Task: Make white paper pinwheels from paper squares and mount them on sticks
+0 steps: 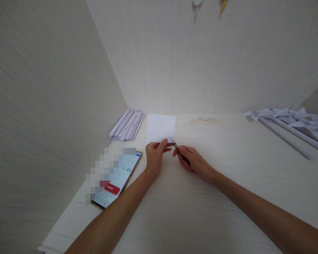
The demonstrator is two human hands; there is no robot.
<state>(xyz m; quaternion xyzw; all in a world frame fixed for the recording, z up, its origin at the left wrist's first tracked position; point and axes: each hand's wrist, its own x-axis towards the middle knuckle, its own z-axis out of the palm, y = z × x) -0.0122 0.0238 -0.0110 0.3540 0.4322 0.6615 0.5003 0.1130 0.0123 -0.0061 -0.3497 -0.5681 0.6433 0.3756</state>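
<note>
One pale wood-grained tabletop (228, 211) carries long white paper rolls (286, 138) and crumpled white strips (298, 115) at far right. At left lies a rectangular lit phone (119, 178), partly hidden by the left forearm (116, 222); beyond it, thin white paper tubes (128, 125). Far centre, the left hand (155, 155) pinches a square white paper sheet (161, 127); the right hand (192, 158) holds dark-handled scissors (177, 146) at the sheet's near right corner.

Desk nook; whether home or workshop cannot be told.
A pale wood-grain worktop (161, 218) is closed in by matching panels (175, 70), with rolled papers (127, 125) stacked near a corner.
</note>
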